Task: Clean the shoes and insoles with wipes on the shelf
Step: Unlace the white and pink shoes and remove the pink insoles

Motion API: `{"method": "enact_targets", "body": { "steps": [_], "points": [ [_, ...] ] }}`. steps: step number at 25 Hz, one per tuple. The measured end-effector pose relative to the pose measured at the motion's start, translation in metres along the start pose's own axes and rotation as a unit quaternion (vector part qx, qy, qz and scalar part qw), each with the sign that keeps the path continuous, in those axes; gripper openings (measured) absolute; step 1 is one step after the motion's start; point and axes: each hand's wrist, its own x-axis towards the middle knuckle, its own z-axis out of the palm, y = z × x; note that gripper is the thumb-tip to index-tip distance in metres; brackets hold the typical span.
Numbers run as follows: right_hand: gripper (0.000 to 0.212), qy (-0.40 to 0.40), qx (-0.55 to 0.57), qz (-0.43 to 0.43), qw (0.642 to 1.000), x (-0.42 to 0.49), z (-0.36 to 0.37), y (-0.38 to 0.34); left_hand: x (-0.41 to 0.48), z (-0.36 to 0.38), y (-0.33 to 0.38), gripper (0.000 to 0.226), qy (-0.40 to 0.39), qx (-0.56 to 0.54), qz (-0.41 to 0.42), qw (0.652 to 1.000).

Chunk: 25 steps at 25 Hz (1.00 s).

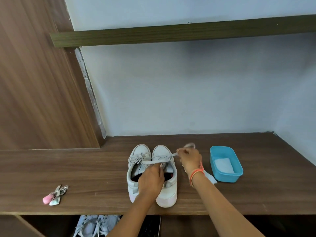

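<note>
Home shoe storage, built-in wood shelving

Sneakers [161, 152] sit lower centre on a laminate shelf [85, 168] against a pale blue wall [171, 91]; keys [54, 195] lie lower left, more shoes [95, 224] show in the cubby [51, 223] at the bottom edge, an upper shelf [171, 34] crosses the top

Soft, even indoor light, moderate brightness; diffuse shadow on wall [171, 93] under upper shelf [171, 34]; lower compartment [222, 224] near black; faint sheen on shelf [85, 168]; motion blur above right hand [189, 159]; wide-angle bending of straight edges toward frame borders.
</note>
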Motion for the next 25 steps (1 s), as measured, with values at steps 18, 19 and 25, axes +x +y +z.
{"method": "enact_targets", "body": {
  "steps": [18, 19, 25],
  "points": [
    [0.023, -0.088, 0.033, 0.063, 0.994, 0.027, 0.024, 0.025, 0.063, 0.014, 0.012, 0.010, -0.052, -0.337, -0.145, 0.929],
    [0.019, -0.098, 0.035, 0.035, 0.994, 0.024, 0.025, 0.027, 0.065, 0.011, 0.012, 0.008, -0.045, -0.294, -0.125, 0.947],
    [0.029, -0.040, 0.026, -0.076, 0.996, 0.014, 0.027, 0.023, 0.059, 0.012, 0.021, 0.021, 0.001, -0.251, -0.127, 0.959]
  ]
}}
